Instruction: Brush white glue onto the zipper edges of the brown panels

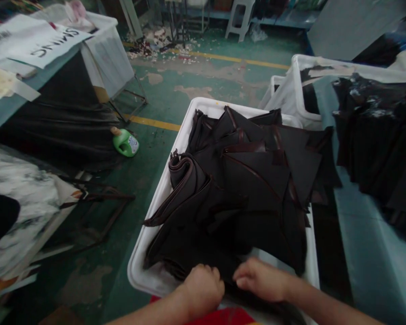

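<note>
Near the front of a white plastic bin (138,266), my left hand (205,286) is closed, its fingers curled on a dark fabric piece (219,266). Just to its right, my right hand (260,277) pinches the same dark material between thumb and fingers. More black pieces with brown edging (253,171) fill the bin in an overlapping heap. One folded bundle (186,180) lies along the bin's left side, its end curled. The part inside my fists is hidden.
On the right, a table (368,243) carries a stack of dark pieces (379,144); another white bin (297,85) stands behind. A green bottle (126,142) is on the floor at left, near a stool frame (104,203). Scraps (159,40) lie farther back.
</note>
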Motion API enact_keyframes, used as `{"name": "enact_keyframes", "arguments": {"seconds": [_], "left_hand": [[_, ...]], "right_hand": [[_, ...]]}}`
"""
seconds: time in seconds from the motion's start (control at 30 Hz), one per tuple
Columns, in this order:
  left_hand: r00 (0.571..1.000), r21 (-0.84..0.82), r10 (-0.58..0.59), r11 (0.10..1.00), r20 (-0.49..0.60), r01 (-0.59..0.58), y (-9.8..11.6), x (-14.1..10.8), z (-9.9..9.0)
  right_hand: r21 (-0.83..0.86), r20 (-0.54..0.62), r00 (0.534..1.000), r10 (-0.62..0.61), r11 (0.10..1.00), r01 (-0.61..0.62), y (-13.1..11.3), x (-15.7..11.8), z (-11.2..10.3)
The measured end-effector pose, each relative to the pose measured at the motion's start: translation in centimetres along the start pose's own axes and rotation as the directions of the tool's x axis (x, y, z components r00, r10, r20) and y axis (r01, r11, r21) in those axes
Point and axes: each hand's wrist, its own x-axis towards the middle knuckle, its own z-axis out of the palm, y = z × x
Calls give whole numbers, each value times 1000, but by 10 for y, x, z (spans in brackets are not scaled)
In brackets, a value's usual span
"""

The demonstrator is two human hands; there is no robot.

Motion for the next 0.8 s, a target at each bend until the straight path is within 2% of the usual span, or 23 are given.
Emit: {"name": "enact_keyframes", "arguments": {"seconds": [0.03,0.07,0.13,0.17,0.2,0.23,0.33,0.4,0.43,0.5,0.57,0.6,0.67,0.73,0.8], "left_hand": [[1000,-7,-5,1000,-15,5,0,-1,1],[1000,-18,-13,1000,-25,12,1,-2,2],[998,-55,-51,997,-32,49,3,-3,2],[995,-77,-91,993,-29,88,4,-3,1],[989,-97,-144,985,-20,141,5,-3,0],[981,-110,-195,975,1,194,6,-2,-2],[961,-128,-262,954,88,271,8,-3,-4],[960,-143,-269,950,73,277,7,-9,-2],[963,-149,-268,952,15,267,6,-12,-1],[951,-137,-259,962,-169,237,1,-21,1],[913,-98,-243,970,-328,224,-4,-27,0],[897,-83,-247,969,-367,232,-7,-29,-1],[891,-91,-273,962,-363,257,-10,-30,-4],[914,-132,-292,955,-283,264,-11,-28,-6],[942,-167,-288,951,-172,260,-8,-27,-6]], "right_hand": [[-43,-38,999,-23,999,21,-8,16,-11],[-126,-156,987,-43,992,23,-16,34,-24],[-350,-387,911,-145,937,0,-34,77,-48],[-452,-433,874,-221,892,1,-42,98,-58],[-536,-441,852,-282,844,2,-47,117,-67],[-605,-419,851,-317,796,-2,-51,134,-73],[-716,-306,903,-301,698,-10,-46,161,-79],[-741,-235,932,-275,672,11,-36,160,-74],[-745,-201,940,-275,666,35,-32,154,-69],[-730,-125,953,-275,676,99,-24,136,-57],[-656,-49,963,-264,736,168,-22,110,-44],[-599,-22,965,-260,776,195,-22,96,-37],[-486,-4,968,-251,846,217,-24,68,-27],[-414,-1,971,-239,884,217,-24,45,-19],[-349,80,970,-231,905,244,-20,32,-17]]}}
